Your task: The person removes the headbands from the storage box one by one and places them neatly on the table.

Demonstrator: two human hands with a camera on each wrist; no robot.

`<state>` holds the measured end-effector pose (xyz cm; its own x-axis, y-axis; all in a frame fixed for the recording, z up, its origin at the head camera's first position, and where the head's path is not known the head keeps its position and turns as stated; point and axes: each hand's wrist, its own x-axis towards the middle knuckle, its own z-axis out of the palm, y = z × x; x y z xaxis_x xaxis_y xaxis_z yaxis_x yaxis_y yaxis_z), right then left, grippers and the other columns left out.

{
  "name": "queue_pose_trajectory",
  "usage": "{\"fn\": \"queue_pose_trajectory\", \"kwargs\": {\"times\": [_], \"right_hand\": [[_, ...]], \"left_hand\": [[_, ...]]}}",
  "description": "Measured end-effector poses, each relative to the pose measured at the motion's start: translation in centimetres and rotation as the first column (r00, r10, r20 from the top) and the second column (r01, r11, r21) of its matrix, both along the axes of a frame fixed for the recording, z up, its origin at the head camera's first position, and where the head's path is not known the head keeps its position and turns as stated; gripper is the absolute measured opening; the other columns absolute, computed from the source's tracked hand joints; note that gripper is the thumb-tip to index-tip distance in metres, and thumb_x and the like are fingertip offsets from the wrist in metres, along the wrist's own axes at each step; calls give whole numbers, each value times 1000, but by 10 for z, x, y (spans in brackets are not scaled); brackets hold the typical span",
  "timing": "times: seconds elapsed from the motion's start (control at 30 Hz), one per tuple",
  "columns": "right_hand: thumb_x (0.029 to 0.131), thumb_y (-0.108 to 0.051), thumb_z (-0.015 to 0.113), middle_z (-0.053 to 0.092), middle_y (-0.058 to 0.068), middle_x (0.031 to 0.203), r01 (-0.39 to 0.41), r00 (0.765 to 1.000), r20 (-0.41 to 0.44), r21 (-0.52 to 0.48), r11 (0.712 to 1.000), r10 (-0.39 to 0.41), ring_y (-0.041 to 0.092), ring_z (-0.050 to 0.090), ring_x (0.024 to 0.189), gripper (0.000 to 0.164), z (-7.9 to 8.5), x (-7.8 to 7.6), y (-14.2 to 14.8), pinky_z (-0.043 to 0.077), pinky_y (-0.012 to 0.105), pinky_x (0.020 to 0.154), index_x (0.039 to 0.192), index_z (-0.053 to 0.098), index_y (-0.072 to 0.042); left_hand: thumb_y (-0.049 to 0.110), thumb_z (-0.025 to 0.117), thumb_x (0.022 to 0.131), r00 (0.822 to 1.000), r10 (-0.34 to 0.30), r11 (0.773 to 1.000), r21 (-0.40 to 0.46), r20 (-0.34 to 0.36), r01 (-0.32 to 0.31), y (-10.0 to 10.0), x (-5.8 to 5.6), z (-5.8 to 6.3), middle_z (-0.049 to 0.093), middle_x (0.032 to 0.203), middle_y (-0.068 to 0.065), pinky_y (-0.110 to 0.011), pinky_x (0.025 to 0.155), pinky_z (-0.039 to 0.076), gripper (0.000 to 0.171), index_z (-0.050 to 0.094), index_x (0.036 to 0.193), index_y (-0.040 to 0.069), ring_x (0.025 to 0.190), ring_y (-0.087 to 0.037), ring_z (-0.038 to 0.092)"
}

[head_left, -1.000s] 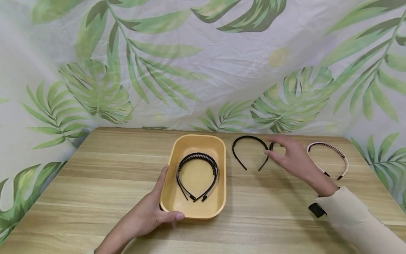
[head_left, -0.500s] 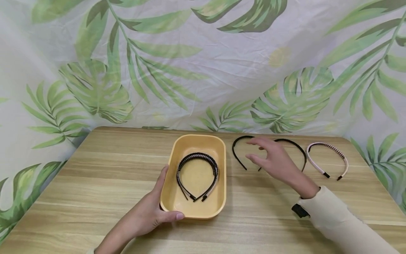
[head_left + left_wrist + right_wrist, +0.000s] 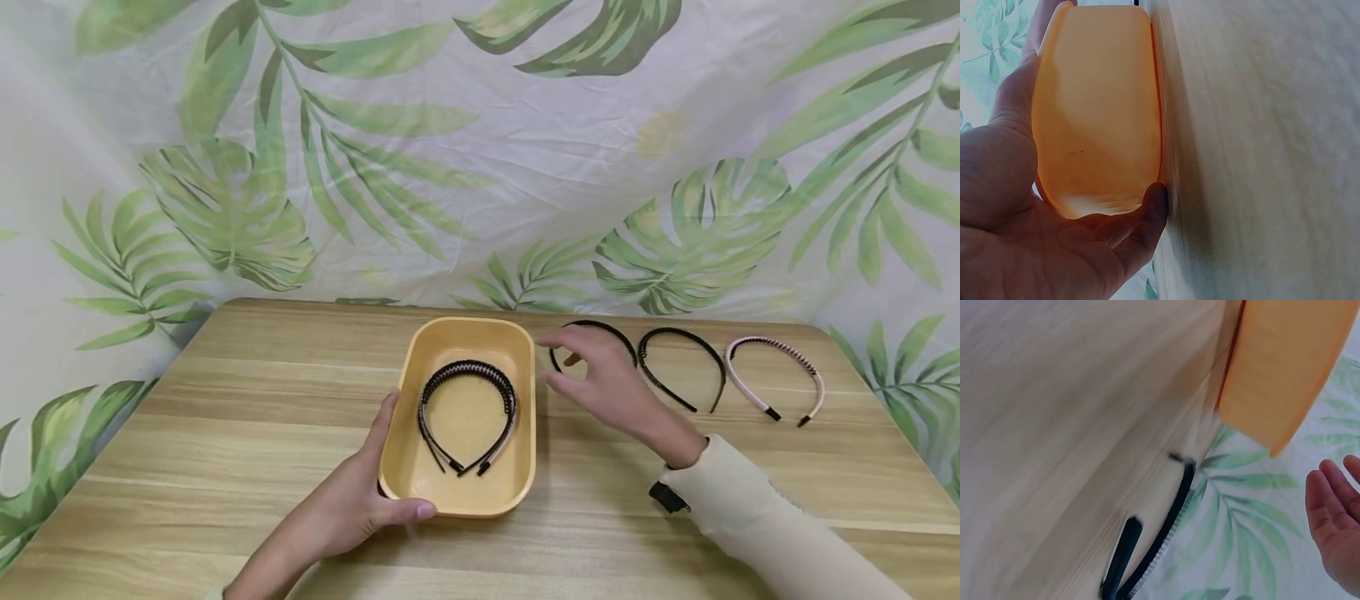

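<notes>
A yellow plastic box (image 3: 527, 442) stands on the table with several headbands (image 3: 468, 367), mostly black, stacked inside. My left hand (image 3: 348, 504) grips its near left corner, thumb at the front rim and fingers along the left side. The left wrist view shows this hand (image 3: 1066, 250) curled round the box wall (image 3: 1097, 106). Right of the box, my right hand (image 3: 603, 387) hovers over a black headband (image 3: 615, 328) and partly hides it. Its fingers are relaxed and apart, holding nothing, with the fingertips close to the box's right rim. In the right wrist view, the headband (image 3: 1175, 500) lies below the hand (image 3: 1338, 519).
Further right on the wooden table (image 3: 225, 417) lie a second black headband (image 3: 678, 331) and a pink one (image 3: 737, 379) with a dark-striped arch. Behind the table's back edge hangs a leaf-patterned cloth (image 3: 525, 167).
My right hand has moved left, from beside the middle black headband to the box's right rim, uncovering the middle headband. The left hand and the box have stayed in place.
</notes>
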<state>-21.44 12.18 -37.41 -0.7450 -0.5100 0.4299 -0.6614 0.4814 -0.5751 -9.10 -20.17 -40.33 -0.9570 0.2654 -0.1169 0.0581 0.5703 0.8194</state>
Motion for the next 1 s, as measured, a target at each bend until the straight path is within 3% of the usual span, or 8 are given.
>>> {"fn": "queue_pose_trajectory", "kwargs": {"times": [0.23,0.4,0.63,1.0], "right_hand": [[92,-8,79,72,19,130,-28,1000,15,10,1000,27,34,70,111,39,0,1,-14,59,45,90,128,70,2],[92,-4,77,70,20,131,-78,996,41,3,997,78,36,68,115,40,-3,-4,-22,60,45,88,130,67,5],[92,-5,78,70,19,134,-135,987,88,28,990,132,37,67,115,45,-6,-11,-33,59,44,90,134,66,3],[93,-7,78,70,19,133,-186,974,142,66,980,175,36,68,115,46,-4,-22,-52,59,42,93,137,64,1]], "left_hand": [[43,93,77,1000,8,1000,-9,-3,-8,1,0,0,22,172,-23,-25,112,41,139,-10,169,25,137,-29,53],[40,93,78,1000,-6,1000,-2,-7,6,1,-1,1,17,173,-25,-32,114,41,140,-12,169,21,143,-34,49],[42,92,78,999,15,1000,12,28,-16,0,0,-1,17,174,-19,-14,108,37,138,-10,169,27,144,-31,47],[43,92,78,1000,-2,999,34,4,2,0,0,-2,16,175,-19,-10,105,36,137,-10,169,28,142,-32,49]]}}
